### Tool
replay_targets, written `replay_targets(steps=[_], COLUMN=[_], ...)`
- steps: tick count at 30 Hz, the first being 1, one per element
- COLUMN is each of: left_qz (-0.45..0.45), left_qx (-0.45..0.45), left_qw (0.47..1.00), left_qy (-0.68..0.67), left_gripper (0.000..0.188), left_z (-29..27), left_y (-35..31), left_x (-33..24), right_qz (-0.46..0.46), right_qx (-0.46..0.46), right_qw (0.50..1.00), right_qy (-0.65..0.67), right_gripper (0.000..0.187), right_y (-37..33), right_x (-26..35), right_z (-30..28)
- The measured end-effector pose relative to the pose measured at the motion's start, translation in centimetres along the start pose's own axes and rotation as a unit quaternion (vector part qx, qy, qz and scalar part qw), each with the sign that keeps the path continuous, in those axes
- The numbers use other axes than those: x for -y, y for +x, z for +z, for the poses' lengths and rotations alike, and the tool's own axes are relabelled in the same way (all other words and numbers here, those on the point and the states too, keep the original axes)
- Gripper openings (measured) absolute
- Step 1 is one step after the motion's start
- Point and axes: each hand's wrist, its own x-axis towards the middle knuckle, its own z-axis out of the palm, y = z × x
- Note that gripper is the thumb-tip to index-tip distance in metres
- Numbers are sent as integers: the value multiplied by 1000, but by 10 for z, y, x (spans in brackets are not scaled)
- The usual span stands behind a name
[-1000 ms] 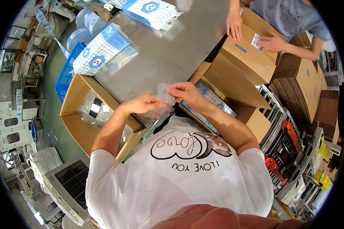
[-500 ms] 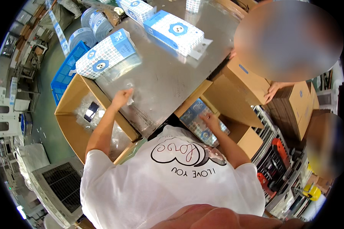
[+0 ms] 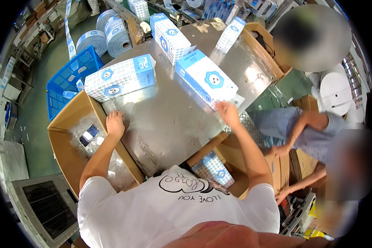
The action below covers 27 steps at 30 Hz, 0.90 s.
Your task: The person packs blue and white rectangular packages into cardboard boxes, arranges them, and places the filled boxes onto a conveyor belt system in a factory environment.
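At the left edge of the metal table (image 3: 165,128), my left hand (image 3: 115,123) lies palm-down. My right hand (image 3: 228,113) meets the blue-and-white pack (image 3: 204,74) on the table's right side; I cannot tell if either pinches anything.

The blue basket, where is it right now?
In the head view, the blue basket is at the upper left, just beyond the open cardboard box and beside a blue-and-white pack, with the big rolls beyond it.
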Motion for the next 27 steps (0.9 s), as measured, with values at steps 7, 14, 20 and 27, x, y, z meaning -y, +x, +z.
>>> replay_targets(steps=[7, 14, 20, 27], left_qz=[60, 383, 474, 643], left_qx=[-107, -188, -245, -38], left_qw=[977, 893, 826, 758], left_qy=[-177, -141, 181, -105], left_gripper=[30, 51, 89, 75], left_z=[-12, -61, -43, -26], left_y=[50, 192, 359, 292], left_x=[-17, -142, -195, -287], right_qz=[148, 144, -5, 143], right_qx=[-208, -342, -225, -101], right_qw=[957, 928, 933, 980], right_qy=[140, -42, -281, -93], right_gripper=[50, 31, 26, 115], right_y=[133, 64, 22, 85], right_x=[-157, -120, -26, -55], right_z=[43, 24, -85, -47])
